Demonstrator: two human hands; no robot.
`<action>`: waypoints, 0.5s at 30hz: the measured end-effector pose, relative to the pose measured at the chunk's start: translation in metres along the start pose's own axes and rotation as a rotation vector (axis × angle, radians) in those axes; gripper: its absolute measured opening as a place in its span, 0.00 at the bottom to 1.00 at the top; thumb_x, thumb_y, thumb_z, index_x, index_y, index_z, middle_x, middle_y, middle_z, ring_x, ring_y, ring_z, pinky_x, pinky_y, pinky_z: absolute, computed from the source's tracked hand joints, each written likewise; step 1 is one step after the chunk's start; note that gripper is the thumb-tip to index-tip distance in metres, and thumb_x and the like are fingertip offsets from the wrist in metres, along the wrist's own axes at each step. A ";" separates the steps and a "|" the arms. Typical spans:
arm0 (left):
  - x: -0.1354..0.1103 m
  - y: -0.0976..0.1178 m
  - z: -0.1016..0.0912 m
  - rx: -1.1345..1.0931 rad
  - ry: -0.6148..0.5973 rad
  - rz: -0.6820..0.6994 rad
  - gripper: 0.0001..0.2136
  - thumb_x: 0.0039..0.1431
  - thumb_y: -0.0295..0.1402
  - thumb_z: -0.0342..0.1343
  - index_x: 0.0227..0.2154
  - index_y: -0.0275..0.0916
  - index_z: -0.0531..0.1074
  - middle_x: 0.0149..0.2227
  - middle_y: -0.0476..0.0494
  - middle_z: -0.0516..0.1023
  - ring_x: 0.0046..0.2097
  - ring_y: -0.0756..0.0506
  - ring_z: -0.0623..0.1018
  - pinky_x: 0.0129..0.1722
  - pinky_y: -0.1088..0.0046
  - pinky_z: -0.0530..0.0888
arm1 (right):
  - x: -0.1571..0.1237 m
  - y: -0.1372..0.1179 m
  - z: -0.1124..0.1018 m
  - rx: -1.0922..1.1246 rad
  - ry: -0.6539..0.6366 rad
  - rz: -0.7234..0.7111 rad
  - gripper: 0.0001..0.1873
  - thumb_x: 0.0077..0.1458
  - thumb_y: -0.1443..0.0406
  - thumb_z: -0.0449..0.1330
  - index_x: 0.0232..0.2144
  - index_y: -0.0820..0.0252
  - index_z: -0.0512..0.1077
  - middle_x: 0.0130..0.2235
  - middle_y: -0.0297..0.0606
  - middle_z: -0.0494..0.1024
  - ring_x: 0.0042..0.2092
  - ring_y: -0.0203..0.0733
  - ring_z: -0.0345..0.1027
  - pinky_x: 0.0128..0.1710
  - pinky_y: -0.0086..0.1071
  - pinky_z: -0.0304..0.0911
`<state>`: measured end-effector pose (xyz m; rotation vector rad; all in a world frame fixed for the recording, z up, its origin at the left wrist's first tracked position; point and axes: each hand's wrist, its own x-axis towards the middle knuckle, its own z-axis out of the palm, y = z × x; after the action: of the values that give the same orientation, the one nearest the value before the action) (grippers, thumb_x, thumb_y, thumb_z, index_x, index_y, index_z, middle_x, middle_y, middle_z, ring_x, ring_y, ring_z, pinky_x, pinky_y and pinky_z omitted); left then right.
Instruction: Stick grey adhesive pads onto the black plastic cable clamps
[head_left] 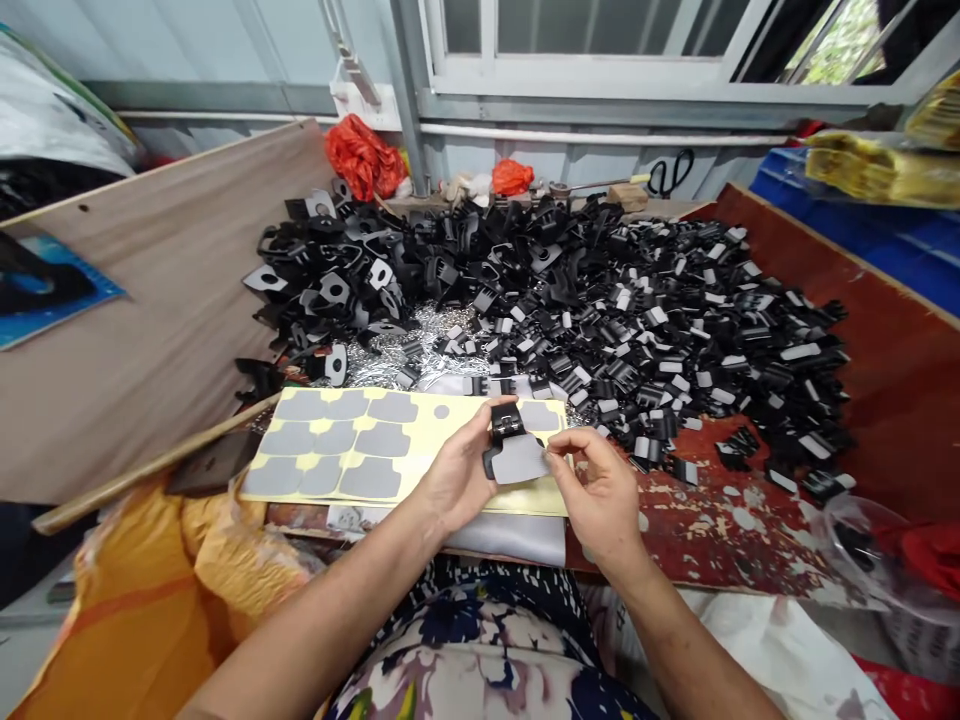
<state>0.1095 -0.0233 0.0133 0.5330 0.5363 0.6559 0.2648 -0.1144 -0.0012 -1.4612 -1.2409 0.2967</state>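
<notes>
My left hand [461,465] is closed around a black plastic clip part [506,420] held above the table's front edge. A grey sticker [521,460] lies against the broad lower end of that part. The fingertips of my right hand [600,490] pinch the right edge of the grey sticker. Beneath both hands a yellow backing sheet [420,450] lies flat, with several grey stickers [371,477] on its left side and one more at its upper right.
A large heap of black plastic parts [660,330] covers the back and right of the red table [697,530]. Small shiny metal pieces [442,330] lie in its middle. Wooden boards [187,280] wall the left side, near a wooden stick [165,460]. Scissors [670,175] rest at the back.
</notes>
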 end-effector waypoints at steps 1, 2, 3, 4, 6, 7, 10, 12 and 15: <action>-0.001 0.000 0.000 -0.003 -0.006 -0.005 0.20 0.64 0.48 0.63 0.54 0.45 0.74 0.51 0.37 0.80 0.46 0.38 0.80 0.41 0.62 0.79 | 0.000 0.001 0.003 0.008 -0.001 0.007 0.04 0.61 0.68 0.62 0.36 0.53 0.76 0.36 0.34 0.80 0.39 0.43 0.75 0.43 0.37 0.70; -0.003 0.001 0.000 -0.005 -0.011 -0.011 0.20 0.64 0.48 0.63 0.54 0.45 0.74 0.52 0.37 0.79 0.46 0.38 0.80 0.41 0.61 0.79 | 0.000 0.002 0.005 0.019 -0.003 0.015 0.03 0.61 0.68 0.62 0.37 0.53 0.76 0.37 0.35 0.80 0.40 0.43 0.75 0.43 0.37 0.70; -0.004 0.002 0.000 -0.006 -0.019 -0.018 0.20 0.64 0.49 0.63 0.54 0.46 0.73 0.53 0.37 0.79 0.46 0.37 0.80 0.40 0.60 0.80 | 0.000 0.003 0.007 0.030 -0.005 0.021 0.03 0.61 0.67 0.62 0.37 0.54 0.76 0.37 0.35 0.80 0.40 0.44 0.75 0.44 0.37 0.70; -0.006 0.002 0.000 -0.007 -0.026 -0.022 0.20 0.64 0.49 0.62 0.54 0.46 0.73 0.54 0.37 0.79 0.47 0.37 0.80 0.40 0.60 0.80 | 0.000 0.003 0.009 0.040 -0.010 0.026 0.03 0.61 0.67 0.62 0.37 0.54 0.76 0.37 0.35 0.80 0.40 0.44 0.75 0.44 0.38 0.70; -0.008 0.002 -0.002 -0.006 -0.039 -0.019 0.20 0.64 0.49 0.62 0.55 0.47 0.73 0.54 0.37 0.78 0.47 0.36 0.80 0.40 0.59 0.80 | 0.000 0.003 0.011 0.050 -0.018 0.028 0.03 0.61 0.67 0.62 0.37 0.54 0.76 0.36 0.35 0.80 0.40 0.44 0.75 0.44 0.38 0.69; -0.008 0.002 -0.003 -0.005 -0.043 -0.015 0.20 0.65 0.49 0.62 0.55 0.46 0.73 0.54 0.37 0.78 0.46 0.37 0.80 0.40 0.59 0.80 | 0.000 0.003 0.012 0.052 -0.023 0.027 0.03 0.61 0.67 0.62 0.36 0.54 0.76 0.36 0.35 0.80 0.40 0.44 0.75 0.44 0.38 0.69; -0.008 0.001 -0.006 -0.008 -0.044 -0.007 0.21 0.65 0.50 0.62 0.55 0.46 0.73 0.54 0.36 0.78 0.45 0.37 0.80 0.40 0.58 0.80 | 0.000 0.002 0.013 0.056 -0.033 0.023 0.03 0.61 0.67 0.62 0.36 0.54 0.76 0.36 0.35 0.79 0.40 0.44 0.74 0.44 0.37 0.68; -0.007 0.001 -0.007 -0.018 -0.039 -0.003 0.20 0.65 0.49 0.61 0.55 0.46 0.73 0.53 0.36 0.78 0.45 0.38 0.80 0.40 0.59 0.80 | 0.000 0.001 0.014 0.054 -0.036 0.021 0.03 0.61 0.67 0.63 0.36 0.53 0.76 0.36 0.35 0.79 0.41 0.43 0.74 0.44 0.37 0.68; -0.007 0.000 -0.009 -0.027 -0.038 -0.001 0.19 0.67 0.49 0.60 0.55 0.46 0.73 0.53 0.36 0.78 0.45 0.38 0.80 0.39 0.60 0.80 | 0.002 0.001 0.016 0.048 -0.037 0.006 0.04 0.61 0.68 0.63 0.35 0.54 0.76 0.36 0.34 0.79 0.40 0.43 0.74 0.44 0.37 0.68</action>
<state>0.0995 -0.0257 0.0089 0.5188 0.4920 0.6499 0.2542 -0.1039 -0.0059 -1.4244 -1.2516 0.3565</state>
